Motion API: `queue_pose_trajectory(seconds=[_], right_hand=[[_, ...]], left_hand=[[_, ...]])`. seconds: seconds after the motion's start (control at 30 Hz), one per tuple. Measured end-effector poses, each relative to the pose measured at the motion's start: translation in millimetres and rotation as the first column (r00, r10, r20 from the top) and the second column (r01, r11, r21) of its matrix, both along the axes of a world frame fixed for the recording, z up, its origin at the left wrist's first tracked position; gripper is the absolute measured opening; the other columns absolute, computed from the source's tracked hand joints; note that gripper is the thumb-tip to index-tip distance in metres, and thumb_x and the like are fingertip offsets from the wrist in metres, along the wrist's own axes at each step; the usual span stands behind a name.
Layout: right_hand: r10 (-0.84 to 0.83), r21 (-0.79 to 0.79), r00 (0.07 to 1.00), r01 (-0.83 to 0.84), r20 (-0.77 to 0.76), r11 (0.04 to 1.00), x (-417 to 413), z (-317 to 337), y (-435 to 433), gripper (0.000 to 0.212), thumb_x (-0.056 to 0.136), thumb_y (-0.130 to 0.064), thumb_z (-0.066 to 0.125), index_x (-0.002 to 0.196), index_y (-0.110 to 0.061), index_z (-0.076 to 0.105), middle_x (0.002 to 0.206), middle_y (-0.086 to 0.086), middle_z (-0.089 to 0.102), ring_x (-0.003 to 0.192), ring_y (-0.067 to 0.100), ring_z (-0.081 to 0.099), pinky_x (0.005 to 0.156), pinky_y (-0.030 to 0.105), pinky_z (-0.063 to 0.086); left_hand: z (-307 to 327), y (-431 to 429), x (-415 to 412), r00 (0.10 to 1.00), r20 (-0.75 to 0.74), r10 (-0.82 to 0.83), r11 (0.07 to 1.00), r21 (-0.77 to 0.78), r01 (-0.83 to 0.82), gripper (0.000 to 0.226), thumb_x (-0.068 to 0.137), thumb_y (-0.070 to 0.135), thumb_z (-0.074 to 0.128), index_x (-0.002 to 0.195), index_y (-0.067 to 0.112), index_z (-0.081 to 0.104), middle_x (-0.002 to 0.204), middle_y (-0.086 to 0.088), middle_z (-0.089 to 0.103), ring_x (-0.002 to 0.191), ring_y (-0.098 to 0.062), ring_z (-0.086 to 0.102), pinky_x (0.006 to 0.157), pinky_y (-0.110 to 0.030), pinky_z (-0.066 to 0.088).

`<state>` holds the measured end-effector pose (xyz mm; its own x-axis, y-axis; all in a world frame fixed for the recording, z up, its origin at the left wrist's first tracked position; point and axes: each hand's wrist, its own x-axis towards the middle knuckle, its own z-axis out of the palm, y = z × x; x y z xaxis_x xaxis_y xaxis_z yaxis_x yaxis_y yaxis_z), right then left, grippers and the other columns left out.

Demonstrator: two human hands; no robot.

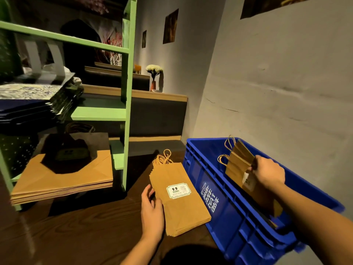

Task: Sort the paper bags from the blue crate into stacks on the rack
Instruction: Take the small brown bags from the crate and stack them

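Gripping flat kraft bags (238, 161), right hand (267, 174) inside ribbed blue crate (206, 190).

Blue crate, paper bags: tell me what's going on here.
A person is sorting bags. The right hand grips a bunch of brown paper bags inside the blue crate. The left hand rests against a stack of small bags on the table beside the crate. The green rack holds larger brown bags.

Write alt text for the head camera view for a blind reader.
The person's right hand grips brown paper bags inside a blue crate. Their left hand rests on a stack of labelled bags beside it, with a green rack of bag stacks at left.
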<state>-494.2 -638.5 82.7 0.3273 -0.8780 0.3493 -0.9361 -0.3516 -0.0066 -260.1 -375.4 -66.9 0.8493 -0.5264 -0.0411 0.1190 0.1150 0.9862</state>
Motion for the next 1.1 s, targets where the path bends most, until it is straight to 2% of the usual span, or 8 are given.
queue_pose_trajectory(seconds=[0.33,0.4,0.47,0.6,0.7,0.8,1.0,1.1], right_hand=[[-0.016,0.020,0.992,0.014,0.127,1.000,-21.3,69.2,9.7,0.046,0.075,-0.059,0.081,0.086,-0.022,0.055,0.088,0.009,0.069,0.086,0.035,0.066,0.072,0.042,0.056],[0.004,-0.012,0.970,-0.001,0.242,1.000,-24.5,69.8,17.3,0.045,0.077,-0.057,0.080,0.089,-0.020,0.057,0.086,0.009,0.069,0.083,0.036,0.065,0.072,0.043,0.056],[0.021,-0.032,0.881,-0.007,0.472,0.999,-21.6,78.2,28.7,0.042,0.078,-0.053,0.079,0.090,-0.018,0.058,0.086,0.008,0.069,0.084,0.036,0.065,0.074,0.045,0.056],[0.133,-0.071,0.513,-0.138,0.848,0.988,-1.4,114.9,61.9,0.039,0.074,-0.045,0.082,0.101,-0.019,0.070,0.100,0.003,0.076,0.093,0.028,0.071,0.085,0.044,0.057],[0.196,-0.091,0.254,-0.373,0.947,0.923,19.2,134.5,109.0,0.029,0.079,-0.025,0.086,0.103,-0.022,0.071,0.098,-0.004,0.075,0.087,0.012,0.072,0.082,0.032,0.057],[0.241,-0.056,0.284,-0.533,0.928,0.844,38.1,119.9,147.0,0.026,0.078,-0.019,0.087,0.099,-0.018,0.073,0.091,-0.009,0.076,0.077,0.002,0.072,0.069,0.020,0.057],[-0.035,0.262,0.322,-0.695,0.946,0.670,48.2,67.5,164.3,0.026,0.088,-0.023,0.078,0.113,-0.016,0.072,0.104,0.001,0.079,0.098,0.022,0.075,0.096,0.048,0.057],[-0.140,0.252,0.219,-0.663,0.966,0.705,45.8,55.7,159.1,0.028,0.088,-0.019,0.078,0.115,-0.015,0.070,0.104,0.004,0.078,0.097,0.025,0.076,0.096,0.052,0.056]], left_hand=[[61.1,18.6,-15.9,0.979,0.202,0.026,0.993,-0.120,-0.002,0.043,0.104,0.005,0.050,0.124,0.041,0.060,0.124,0.020,0.065,0.111,-0.003,0.066,0.092,-0.037,0.059],[77.9,19.8,-23.6,0.957,0.289,-0.013,0.988,-0.146,0.057,0.043,0.103,0.003,0.050,0.119,0.040,0.064,0.119,0.021,0.066,0.100,0.006,0.067,0.081,-0.025,0.059],[98.1,22.2,-33.9,0.922,0.383,-0.056,0.980,-0.153,0.123,0.039,0.103,0.000,0.051,0.116,0.034,0.067,0.116,0.015,0.068,0.091,0.010,0.065,0.070,-0.013,0.053],[135.6,14.3,-50.4,0.864,0.453,-0.221,0.937,-0.148,0.317,0.028,0.105,0.011,0.054,0.128,0.025,0.065,0.124,0.008,0.068,0.109,0.011,0.064,0.080,-0.010,0.055],[159.2,2.1,-60.0,0.883,0.275,-0.381,0.865,-0.231,0.445,0.049,0.104,0.030,0.059,0.151,0.024,0.048,0.135,0.007,0.065,0.121,-0.004,0.065,0.099,-0.031,0.058],[168.7,1.9,-60.5,0.867,0.136,-0.480,0.801,-0.336,0.496,0.047,0.102,0.035,0.058,0.146,0.019,0.050,0.126,-0.005,0.074,0.107,-0.022,0.072,0.079,-0.032,0.060],[132.3,20.8,-35.4,0.943,0.027,-0.331,0.880,-0.352,0.319,0.029,0.105,0.019,0.058,0.134,0.018,0.062,0.124,-0.001,0.076,0.111,-0.015,0.073,0.097,-0.035,0.060],[113.6,34.9,-13.6,0.918,-0.141,-0.371,0.876,-0.382,0.295,0.029,0.104,0.017,0.059,0.133,0.018,0.062,0.124,-0.007,0.076,0.113,-0.025,0.073,0.098,-0.046,0.058]])
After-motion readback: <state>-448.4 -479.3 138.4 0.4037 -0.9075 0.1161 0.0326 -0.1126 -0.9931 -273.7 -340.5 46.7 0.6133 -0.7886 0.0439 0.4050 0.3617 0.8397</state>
